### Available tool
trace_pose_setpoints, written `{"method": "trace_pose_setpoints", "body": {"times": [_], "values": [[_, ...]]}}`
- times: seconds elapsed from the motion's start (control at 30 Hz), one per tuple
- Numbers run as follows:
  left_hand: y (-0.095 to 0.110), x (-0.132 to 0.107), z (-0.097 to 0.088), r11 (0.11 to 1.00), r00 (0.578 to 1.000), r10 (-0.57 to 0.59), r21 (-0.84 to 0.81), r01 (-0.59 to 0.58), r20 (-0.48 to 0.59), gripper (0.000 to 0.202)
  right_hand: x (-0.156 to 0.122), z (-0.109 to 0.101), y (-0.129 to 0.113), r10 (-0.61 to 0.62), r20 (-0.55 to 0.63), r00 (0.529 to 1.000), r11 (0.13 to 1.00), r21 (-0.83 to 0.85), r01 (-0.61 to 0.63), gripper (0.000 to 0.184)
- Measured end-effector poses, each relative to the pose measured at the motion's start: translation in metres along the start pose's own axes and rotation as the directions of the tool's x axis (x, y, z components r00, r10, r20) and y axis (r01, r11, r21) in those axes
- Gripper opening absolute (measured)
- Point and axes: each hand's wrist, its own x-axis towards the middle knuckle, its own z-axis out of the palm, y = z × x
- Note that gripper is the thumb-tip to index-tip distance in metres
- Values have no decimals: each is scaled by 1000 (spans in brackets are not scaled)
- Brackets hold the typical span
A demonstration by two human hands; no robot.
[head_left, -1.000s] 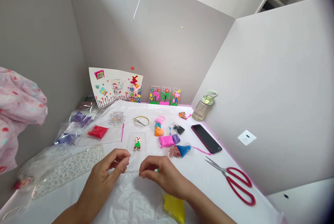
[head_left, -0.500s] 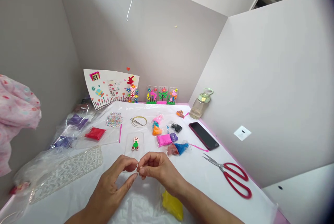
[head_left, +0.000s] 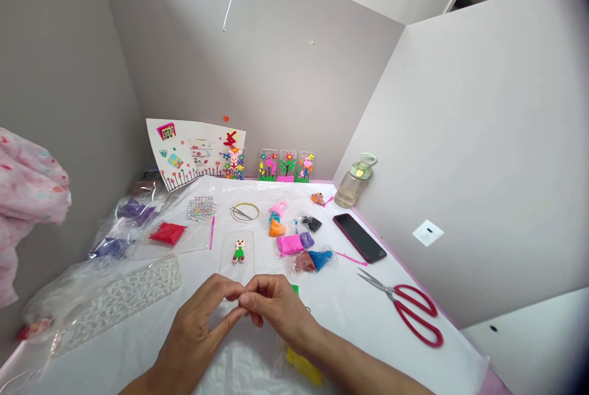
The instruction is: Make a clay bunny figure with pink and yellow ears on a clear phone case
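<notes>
My left hand (head_left: 200,318) and my right hand (head_left: 278,309) meet fingertip to fingertip above the white-covered table. Both pinch at the same spot; whatever sits between the fingers is too small or hidden to name. Just beyond them lies a clear plastic panel (head_left: 248,260) bearing a small clay figure (head_left: 238,252) with a pale head, green body and brown feet. Partly covered by my right forearm is a yellow clay packet (head_left: 304,365). A bit of something green (head_left: 295,289) shows behind my right hand.
Red-handled scissors (head_left: 400,303) and a phone (head_left: 359,238) lie at right, near a water bottle (head_left: 354,181). Bagged clay, including a pink packet (head_left: 289,245), sits mid-table. A red packet (head_left: 168,233), gem stickers (head_left: 201,208) and a clear lattice tray (head_left: 119,303) are at left.
My right hand's fingers have rolled over and closed more tightly against the left fingertips. The green bit behind the right hand has come into view. The camera view has shifted slightly.
</notes>
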Motion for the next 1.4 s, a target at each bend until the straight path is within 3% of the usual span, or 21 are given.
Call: {"method": "trace_pose_setpoints", "body": {"times": [0.1,0.2,0.37,0.6,0.9,1.13,1.27,1.4], "values": [[-3,1,-1,999,998,53,8,-53,-22,7,0,0,-1,2,2,1000,1000,-20,-2,42],[-3,3,-2,999,999,32,16,-31,-37,5,1,-3,-5,-8,3,1000,998,-60,9,41],[2,4,-3,986,988,-150,69,151,-26,20,2,-11,-13,-80,-69,994,991,-115,71,41],[0,5,-11,921,926,-375,124,369,32,48,4,-22,-20,-123,-130,984,985,-135,105,40],[-8,11,-13,931,930,-364,2,365,-41,24,6,-25,-20,-150,-152,977,983,-133,130,31],[-12,14,-23,911,920,-386,129,391,-65,37,12,-46,-30,-244,-281,928,970,-87,229,12],[-24,16,-34,867,913,-404,298,399,-48,49,15,-60,-32,-231,-334,914,973,-91,213,19],[-42,18,-44,873,930,-366,352,337,16,41,17,-62,-29,-229,-336,914,973,-103,206,33]]}}
